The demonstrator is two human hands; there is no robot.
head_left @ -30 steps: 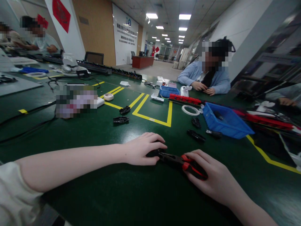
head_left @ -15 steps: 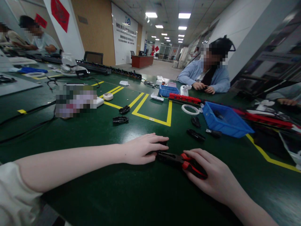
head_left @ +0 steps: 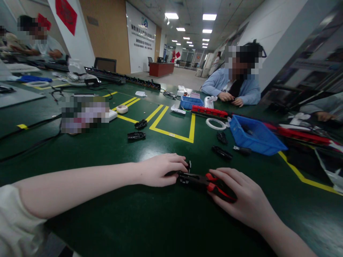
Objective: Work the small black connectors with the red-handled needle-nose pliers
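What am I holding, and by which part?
Your right grip holds needle-nose pliers by the handles. Your left grip partly covers a black part near the tips; its exact hold is hidden.

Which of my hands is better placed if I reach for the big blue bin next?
Probably your right hand: it's nearer the big blue bin, though it holds the pliers. Your left hand is farther away, partly covering a black piece.

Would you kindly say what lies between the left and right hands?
In the head view, red-and-black pliers, held in the right hand, reach across to a black part at the left hand.
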